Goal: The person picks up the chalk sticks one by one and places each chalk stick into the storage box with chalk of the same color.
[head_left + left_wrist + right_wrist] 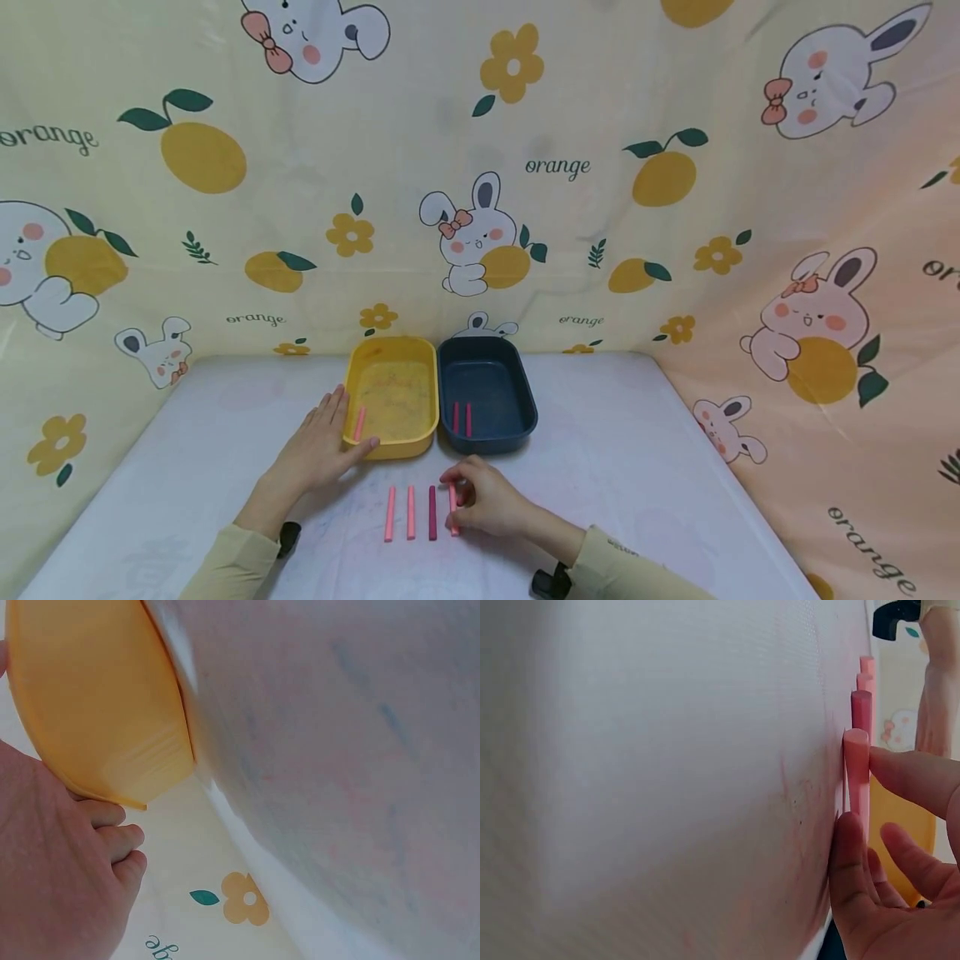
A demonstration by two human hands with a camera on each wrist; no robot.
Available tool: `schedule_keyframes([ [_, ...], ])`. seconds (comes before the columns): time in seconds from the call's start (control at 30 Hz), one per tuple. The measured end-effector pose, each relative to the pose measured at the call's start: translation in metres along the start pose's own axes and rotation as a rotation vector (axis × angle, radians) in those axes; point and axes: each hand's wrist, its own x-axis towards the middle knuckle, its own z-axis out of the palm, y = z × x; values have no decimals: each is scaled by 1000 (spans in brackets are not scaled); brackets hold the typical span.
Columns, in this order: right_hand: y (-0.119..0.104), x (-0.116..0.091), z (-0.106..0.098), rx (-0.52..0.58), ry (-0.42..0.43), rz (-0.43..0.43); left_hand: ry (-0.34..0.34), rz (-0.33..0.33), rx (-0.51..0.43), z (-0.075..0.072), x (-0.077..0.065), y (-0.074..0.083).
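Note:
My left hand point(318, 442) rests against the left side of a yellow plastic bin point(392, 451), fingers stretched along its wall and thumb at the front corner. In the left wrist view the fingertips lie at the yellow rim. With thumb and fingers, my right hand point(487, 500) pinches a light pink chalk stick point(857, 761), the rightmost of a row on the table. Left of it lie a dark pink chalk stick point(432, 512) and two light pink ones, one of them this chalk stick point(389, 514). My right fingers partly hide the pinched stick.
A dark blue bin point(491, 444) stands right beside the yellow one, with two dark pink sticks point(468, 420) inside. The yellow bin holds one light pink stick point(360, 423). Behind both rises a cloth point(570, 225) printed with rabbits and oranges. Faint colour smudges mark the white table point(615, 467).

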Motion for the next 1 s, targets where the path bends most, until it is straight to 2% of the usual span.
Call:
schedule_keyframes([
  [0.23,0,0,2,19,28,-21,0,3,5,1,1,0],
  [0.77,-3,-2,5,130,76,14,8,4,6,1,2,-1],
  [1.0,-4,-3,5,158,109,-1,7,7,10,2,1,-2],
])
